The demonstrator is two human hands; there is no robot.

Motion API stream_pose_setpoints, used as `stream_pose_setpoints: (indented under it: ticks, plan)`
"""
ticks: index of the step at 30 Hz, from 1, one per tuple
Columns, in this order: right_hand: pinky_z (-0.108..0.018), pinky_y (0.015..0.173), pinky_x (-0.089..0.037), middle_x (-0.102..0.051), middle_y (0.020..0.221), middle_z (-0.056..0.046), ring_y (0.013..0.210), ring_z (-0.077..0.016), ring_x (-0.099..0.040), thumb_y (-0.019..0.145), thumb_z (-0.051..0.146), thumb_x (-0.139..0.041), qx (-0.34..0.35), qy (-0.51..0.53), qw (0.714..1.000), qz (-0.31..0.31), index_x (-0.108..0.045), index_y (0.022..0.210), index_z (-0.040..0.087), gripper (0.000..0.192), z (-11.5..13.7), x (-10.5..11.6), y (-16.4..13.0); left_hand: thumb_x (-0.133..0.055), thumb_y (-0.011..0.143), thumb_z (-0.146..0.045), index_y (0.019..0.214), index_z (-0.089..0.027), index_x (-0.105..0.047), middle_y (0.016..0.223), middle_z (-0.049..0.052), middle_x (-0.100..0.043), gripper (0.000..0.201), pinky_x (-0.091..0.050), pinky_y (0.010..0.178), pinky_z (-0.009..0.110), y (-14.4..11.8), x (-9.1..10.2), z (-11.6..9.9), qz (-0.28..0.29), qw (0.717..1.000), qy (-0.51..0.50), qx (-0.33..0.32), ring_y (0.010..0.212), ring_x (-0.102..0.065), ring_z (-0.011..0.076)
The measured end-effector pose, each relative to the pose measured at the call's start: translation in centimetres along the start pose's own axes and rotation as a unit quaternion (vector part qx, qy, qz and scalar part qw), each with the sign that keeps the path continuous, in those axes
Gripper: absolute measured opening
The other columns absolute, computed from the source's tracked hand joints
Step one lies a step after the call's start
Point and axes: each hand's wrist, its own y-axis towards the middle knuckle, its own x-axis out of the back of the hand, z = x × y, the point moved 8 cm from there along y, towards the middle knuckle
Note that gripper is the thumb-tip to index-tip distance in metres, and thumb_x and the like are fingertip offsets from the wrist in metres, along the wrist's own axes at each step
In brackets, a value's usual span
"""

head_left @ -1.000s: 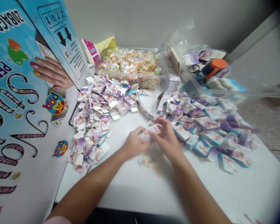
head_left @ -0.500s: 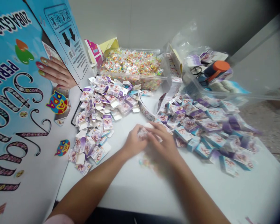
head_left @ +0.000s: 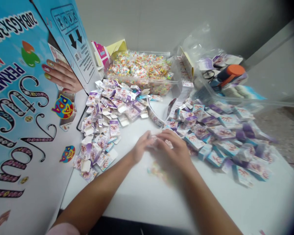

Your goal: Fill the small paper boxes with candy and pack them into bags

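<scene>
Over the middle of the table, my left hand (head_left: pixel 141 147) and my right hand (head_left: pixel 173 145) meet around a small printed carton (head_left: pixel 153 139). Fingers cover most of it, and motion smears what shows. My left thumb and fingers pinch its left side; the right fingers curl over it from the other side. Just below the hands, a few small packets of coloured candy (head_left: pixel 159 171) lie blurred on the white table (head_left: pixel 137 195). Behind the hands stands a curved printed paper strip (head_left: pixel 155 114).
Open small cartons (head_left: pixel 117 101) pile up at the left, and closed ones (head_left: pixel 220 130) spread at the right. A clear tub (head_left: pixel 142 81) of candy packets stands at the back. Another clear bin (head_left: pixel 247 100) holds an orange-topped container (head_left: pixel 231 73). A large printed box (head_left: pixel 46 130) borders the left.
Both hands stay together at the same spot. The carton has turned and is now more hidden by the fingers. The view has shifted slightly.
</scene>
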Motion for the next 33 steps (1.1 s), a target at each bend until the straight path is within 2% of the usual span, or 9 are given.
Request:
stream_pose_setpoints:
  ticks: [4,7,12,16,21,24,28,31,33]
  plan:
    - [-0.034,0.083,-0.052,-0.065,0.108,-0.007,0.101,-0.0205,-0.064,0.092,0.022,-0.06,0.031,-0.012,0.999,0.005,-0.071,0.104,0.026,0.017,0.4,0.1,0.0,-0.052,0.085,-0.065,0.102,-0.011,-0.059,0.083,0.008,-0.063,0.056,-0.051,0.057,0.027,0.6,0.4,0.6,-0.027,0.999,-0.009,0.021,0.075,-0.062,0.0191]
    - [-0.035,0.084,-0.052,-0.065,0.107,-0.006,0.099,-0.0202,-0.064,0.093,0.02,-0.057,0.054,-0.012,0.998,0.012,-0.07,0.105,0.026,0.019,0.9,-0.2,0.0,-0.052,0.089,-0.056,0.105,-0.012,-0.058,0.086,0.007,-0.063,0.047,-0.051,0.058,0.026,0.6,0.5,0.6,-0.029,0.999,0.034,0.021,0.076,-0.061,0.0182]
    - [-0.034,0.074,-0.053,-0.067,0.098,-0.005,0.077,-0.0174,-0.063,0.09,0.025,-0.063,0.019,-0.019,1.0,-0.014,-0.063,0.112,0.025,0.022,0.7,-0.4,-0.2,-0.047,0.085,-0.03,0.095,-0.014,-0.058,0.077,0.002,-0.06,0.022,-0.046,0.055,0.022,0.4,0.5,0.3,-0.028,0.995,0.091,0.028,0.064,-0.056,0.0124]
    - [-0.036,0.086,-0.052,-0.067,0.111,-0.008,0.099,-0.0215,-0.065,0.091,0.025,-0.063,0.047,-0.004,0.999,0.025,-0.067,0.095,0.024,0.006,1.5,-1.0,-0.1,-0.047,0.08,-0.029,0.091,-0.015,-0.055,0.066,-0.002,-0.054,0.02,-0.037,0.045,0.019,0.3,0.2,0.0,-0.03,0.997,0.06,0.032,0.05,-0.048,0.0092]
    - [-0.042,0.096,-0.047,-0.066,0.122,-0.008,0.111,-0.0236,-0.061,0.093,0.024,-0.061,0.064,-0.01,0.995,0.072,-0.07,0.101,0.027,0.013,1.7,-1.6,-0.2,-0.049,0.08,-0.039,0.093,-0.018,-0.052,0.058,-0.004,-0.05,0.025,-0.029,0.04,0.018,0.3,0.3,0.2,-0.056,0.997,-0.012,0.053,0.042,-0.045,0.0092]
    - [-0.039,0.087,-0.05,-0.068,0.11,-0.008,0.102,-0.0221,-0.063,0.094,0.023,-0.057,0.034,0.001,0.999,0.04,-0.064,0.104,0.025,0.013,1.4,-1.3,-0.3,-0.049,0.084,-0.056,0.095,-0.019,-0.05,0.058,-0.005,-0.05,0.039,-0.028,0.038,0.017,0.3,0.2,0.5,-0.052,0.996,-0.048,0.059,0.04,-0.042,0.0088]
    - [-0.035,0.081,-0.049,-0.067,0.097,-0.006,0.091,-0.0199,-0.062,0.094,0.021,-0.055,0.032,-0.006,0.999,0.039,-0.061,0.105,0.024,0.013,1.8,-1.5,-0.4,-0.021,0.081,-0.087,0.116,-0.021,-0.049,0.062,-0.004,-0.051,0.08,-0.028,0.038,0.018,-0.1,0.1,0.6,-0.066,0.995,-0.049,0.052,0.04,-0.041,0.0095]
    - [-0.035,0.082,-0.047,-0.068,0.094,-0.005,0.089,-0.0192,-0.062,0.093,0.02,-0.057,0.067,-0.001,0.997,0.05,-0.064,0.092,0.024,0.008,2.4,-1.7,-0.3,-0.014,0.075,-0.092,0.127,-0.022,-0.045,0.062,-0.004,-0.049,0.093,-0.029,0.039,0.018,-0.4,-0.1,0.5,-0.059,0.997,-0.01,0.041,0.042,-0.042,0.0102]
    - [-0.034,0.079,-0.048,-0.068,0.093,-0.004,0.087,-0.0187,-0.062,0.093,0.022,-0.059,0.045,-0.004,0.999,0.027,-0.065,0.094,0.023,0.007,1.8,-1.6,-0.2,-0.014,0.073,-0.092,0.131,-0.021,-0.043,0.065,-0.003,-0.053,0.096,-0.032,0.041,0.019,-0.4,-0.2,0.5,-0.046,0.998,0.002,0.031,0.045,-0.045,0.011]
